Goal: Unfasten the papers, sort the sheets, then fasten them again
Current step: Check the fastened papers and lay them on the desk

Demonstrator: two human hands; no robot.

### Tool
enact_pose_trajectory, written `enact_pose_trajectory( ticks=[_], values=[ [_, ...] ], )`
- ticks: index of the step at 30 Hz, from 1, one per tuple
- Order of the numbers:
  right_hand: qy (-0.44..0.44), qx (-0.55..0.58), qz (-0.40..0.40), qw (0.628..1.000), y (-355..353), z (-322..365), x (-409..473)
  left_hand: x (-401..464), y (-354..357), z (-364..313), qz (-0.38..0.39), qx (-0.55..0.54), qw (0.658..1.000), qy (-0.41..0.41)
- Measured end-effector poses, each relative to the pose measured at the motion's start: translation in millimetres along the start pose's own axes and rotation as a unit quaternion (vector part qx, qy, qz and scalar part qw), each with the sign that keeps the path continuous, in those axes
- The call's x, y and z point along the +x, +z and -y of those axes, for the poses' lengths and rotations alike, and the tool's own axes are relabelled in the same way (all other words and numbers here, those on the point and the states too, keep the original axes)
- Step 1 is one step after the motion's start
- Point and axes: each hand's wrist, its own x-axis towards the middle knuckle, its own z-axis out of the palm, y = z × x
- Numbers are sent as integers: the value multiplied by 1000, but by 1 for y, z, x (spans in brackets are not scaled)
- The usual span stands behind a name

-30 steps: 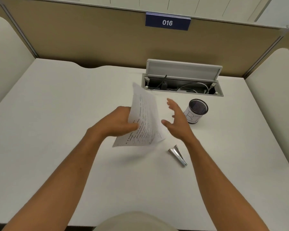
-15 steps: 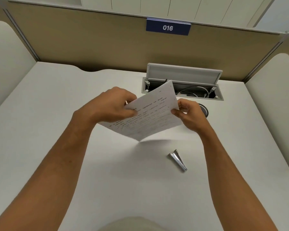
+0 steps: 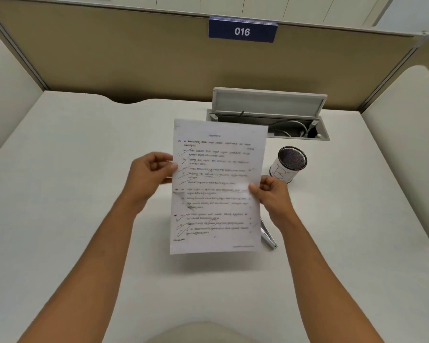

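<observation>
I hold the printed papers [image 3: 217,186] upright above the white desk, the text side with pen ticks facing me. My left hand [image 3: 150,174] pinches the left edge at mid height. My right hand [image 3: 270,194] pinches the right edge a little lower. A faint mark shows at the top left corner of the sheets; whether it is a staple I cannot tell. The silver stapler [image 3: 268,235] lies on the desk behind the lower right corner of the papers, mostly hidden by them.
A mesh pen cup [image 3: 287,167] with a white label stands right of the papers. Behind it an open cable tray [image 3: 268,115] with its lid raised sits in the desk. Beige partitions enclose the desk [image 3: 72,194] at back and sides.
The papers went from tilted and held by the left hand alone to upright and facing me, with both hands on their side edges. They now cover most of the stapler.
</observation>
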Motion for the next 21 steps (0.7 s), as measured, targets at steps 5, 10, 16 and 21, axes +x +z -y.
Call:
enact_pose_trajectory(
  ticks=[5, 10, 16, 21],
  values=[
    [85, -18, -26, 996, 6, -35, 1, 1, 0, 53, -62, 12, 994, -85],
    [108, -103, -43, 988, 9, -58, 3, -2, 3, 90, -97, 64, 987, -112],
    [71, -266, -73, 959, 21, -70, 1, -1, 12, 113, -111, 171, 973, -108],
    [61, -428, -75, 899, 31, -77, 1, 4, 16, 121, -115, 255, 955, -97]
  ],
)
